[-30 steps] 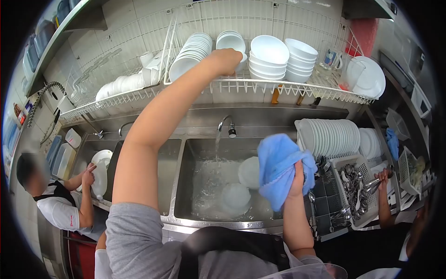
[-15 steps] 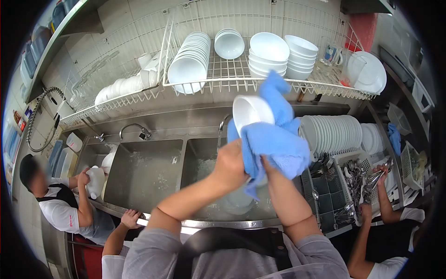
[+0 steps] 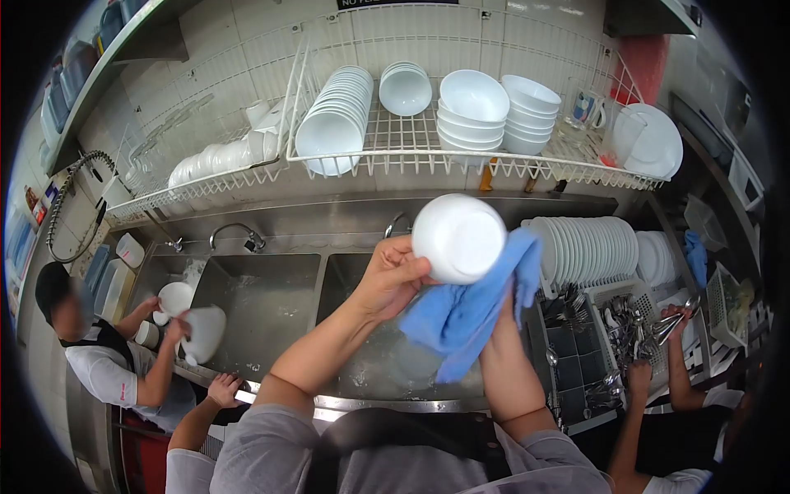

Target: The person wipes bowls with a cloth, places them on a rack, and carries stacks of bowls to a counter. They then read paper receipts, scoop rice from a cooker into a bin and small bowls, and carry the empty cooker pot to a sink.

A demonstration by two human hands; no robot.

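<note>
My left hand (image 3: 392,278) grips a white bowl (image 3: 458,239) by its edge, thumb on the near side. The bowl is tipped so that its round base faces me. It hangs in the air over the sink's right part. A blue cloth (image 3: 461,317) drapes from my right hand (image 3: 504,319), bunched and touching the bowl's lower right side. Most of my right hand's fingers are hidden by the cloth. Below both hands lies a sink basin (image 3: 362,375) with water in it.
A wire rack (image 3: 395,156) with stacked white bowls (image 3: 473,111) spans the wall. Plates (image 3: 584,251) and a cutlery basket (image 3: 625,317) stand right, where a co-worker's hands hold cutlery. At left, a co-worker (image 3: 123,362) holds a white cup and cloth. Another person's hand (image 3: 225,389) rests on the sink edge.
The bowl has turned from showing its side to showing its base and sits lower. The cloth, formerly wrapped around it, has dropped down. The left co-worker's white cloth has moved right.
</note>
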